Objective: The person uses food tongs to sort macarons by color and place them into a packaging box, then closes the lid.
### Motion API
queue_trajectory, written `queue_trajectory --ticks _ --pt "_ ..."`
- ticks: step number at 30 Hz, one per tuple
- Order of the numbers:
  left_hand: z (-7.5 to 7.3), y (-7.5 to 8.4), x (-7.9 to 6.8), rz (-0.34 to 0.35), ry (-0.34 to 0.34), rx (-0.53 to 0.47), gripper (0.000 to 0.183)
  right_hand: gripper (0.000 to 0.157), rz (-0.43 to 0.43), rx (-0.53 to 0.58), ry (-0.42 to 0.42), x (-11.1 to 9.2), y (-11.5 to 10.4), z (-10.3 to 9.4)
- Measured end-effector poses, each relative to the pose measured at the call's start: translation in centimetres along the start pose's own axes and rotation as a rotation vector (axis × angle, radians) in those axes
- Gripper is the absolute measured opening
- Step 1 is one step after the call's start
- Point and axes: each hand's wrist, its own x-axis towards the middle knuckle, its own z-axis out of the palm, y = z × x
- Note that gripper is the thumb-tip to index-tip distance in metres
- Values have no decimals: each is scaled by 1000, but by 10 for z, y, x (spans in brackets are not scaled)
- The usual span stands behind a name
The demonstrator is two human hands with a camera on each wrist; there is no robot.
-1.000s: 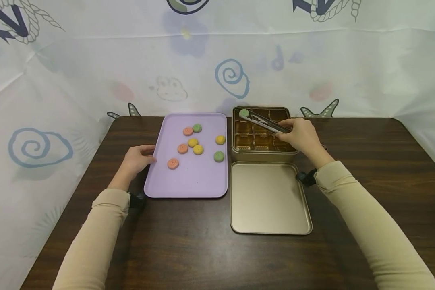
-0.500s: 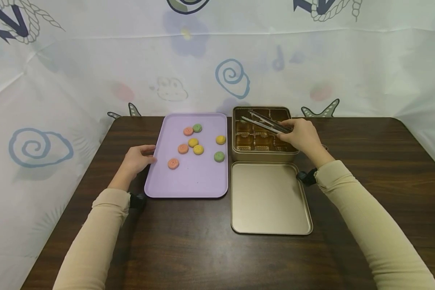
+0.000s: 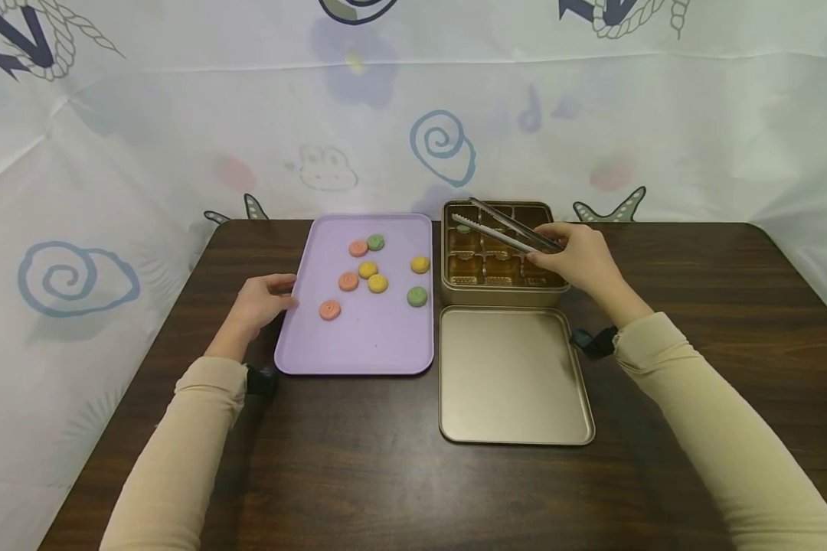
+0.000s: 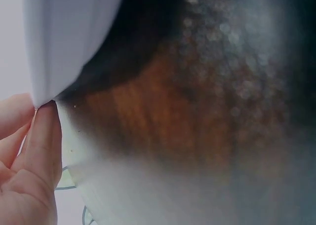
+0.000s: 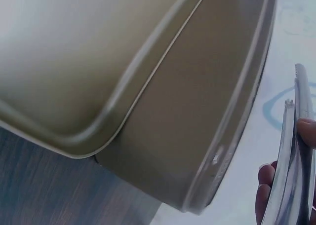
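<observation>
My right hand (image 3: 579, 256) grips metal tongs (image 3: 496, 236) over a gold tin (image 3: 503, 297) with a divided plastic insert. The tongs' serrated tips stand apart with nothing between them. Below them, a green piece (image 3: 462, 229) shows in a left-hand compartment of the tin. With thumb and fingers, my left hand (image 3: 256, 306) pinches the left rim of a lilac tray (image 3: 372, 344); the left wrist view shows the pinch at the tray's edge (image 4: 54, 82). Several small round, biscuit-like pieces lie on the tray: orange (image 3: 348, 282), yellow (image 3: 377, 283) and green (image 3: 416, 296).
In front of the tin lies its flat gold lid (image 3: 513, 375), close beside the tray's right edge. Everything rests on a dark wooden table (image 3: 358, 459). A printed white cloth (image 3: 386, 92) hangs behind the table's far edge.
The tongs have spread and let go of the green piece, which now sits lower, in the tin. My right hand has lifted slightly. My left hand keeps its place at the tray.
</observation>
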Motion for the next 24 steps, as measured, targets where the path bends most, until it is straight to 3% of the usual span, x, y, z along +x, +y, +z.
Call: queue_trajectory --ticks 24 --pt "-1 5 0 12 1 6 51 48 -133 78 -174 -41 -26 6"
